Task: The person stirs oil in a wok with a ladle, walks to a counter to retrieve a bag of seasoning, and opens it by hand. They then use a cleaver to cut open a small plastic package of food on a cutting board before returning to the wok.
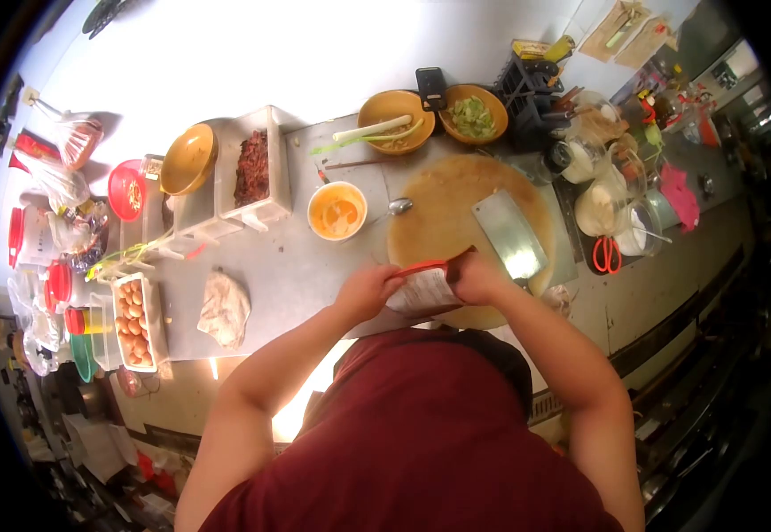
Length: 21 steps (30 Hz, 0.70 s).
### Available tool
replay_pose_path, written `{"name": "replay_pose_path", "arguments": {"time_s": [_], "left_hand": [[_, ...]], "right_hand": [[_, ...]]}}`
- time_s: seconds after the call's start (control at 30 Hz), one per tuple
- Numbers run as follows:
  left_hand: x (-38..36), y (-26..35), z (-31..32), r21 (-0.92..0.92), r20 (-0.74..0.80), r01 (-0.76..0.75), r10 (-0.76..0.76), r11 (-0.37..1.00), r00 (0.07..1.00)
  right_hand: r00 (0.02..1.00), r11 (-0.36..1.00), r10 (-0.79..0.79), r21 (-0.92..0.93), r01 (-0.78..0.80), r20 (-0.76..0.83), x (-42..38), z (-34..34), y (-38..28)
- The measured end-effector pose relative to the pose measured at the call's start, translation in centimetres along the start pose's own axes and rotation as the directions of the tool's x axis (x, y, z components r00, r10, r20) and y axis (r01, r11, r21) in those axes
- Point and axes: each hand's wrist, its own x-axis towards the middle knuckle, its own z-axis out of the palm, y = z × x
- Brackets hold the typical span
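Observation:
A whitish packet (422, 293) with a red edge is held between my hands at the near edge of a round wooden chopping board (430, 204). My left hand (367, 291) pinches its red-edged left corner. My right hand (481, 279) is closed at its right side, by a dark opening; those fingertips are partly hidden. A cleaver (509, 235) lies flat on the board just beyond my right hand. Further left stands a white tub (337, 211) with orange-yellow contents, and a metal spoon (399, 207) rests beside it.
A crumpled cloth (224, 309) and a tray of brown eggs (134, 324) are at left. At the back stand a bin of dark red pieces (252, 168) and bowls with a leek (372, 129) and chopped greens (472, 117). Red-handled scissors (606, 254) and jars (598, 208) are at right.

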Motion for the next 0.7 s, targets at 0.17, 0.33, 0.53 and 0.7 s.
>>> {"name": "replay_pose_path", "arguments": {"time_s": [0.17, 0.33, 0.53, 0.7], "left_hand": [[0.4, 0.6, 0.1, 0.249, -0.099, -0.089, 0.117, 0.964, 0.988], [0.7, 0.9, -1.4, 0.287, -0.016, 0.011, -0.007, 0.958, 1.000], [-1.3, -5.6, -3.2, 0.208, -0.200, 0.230, -0.189, 0.951, 0.961], [-1.2, -7.0, -5.1, -0.050, -0.340, 0.356, -0.351, 0.933, 0.872]], "right_hand": [[0.985, 0.966, -0.104, 0.223, 0.132, -0.136, -1.2, 1.0, -0.1], [0.991, 0.887, -0.006, 0.457, 0.066, -0.132, -3.6, -0.9, 0.1], [0.956, 0.226, 0.260, 0.971, 0.074, -0.134, -7.9, -6.2, 3.3], [0.865, -0.018, 0.394, 0.939, 0.344, -0.310, -11.0, -7.2, 8.2]]}}
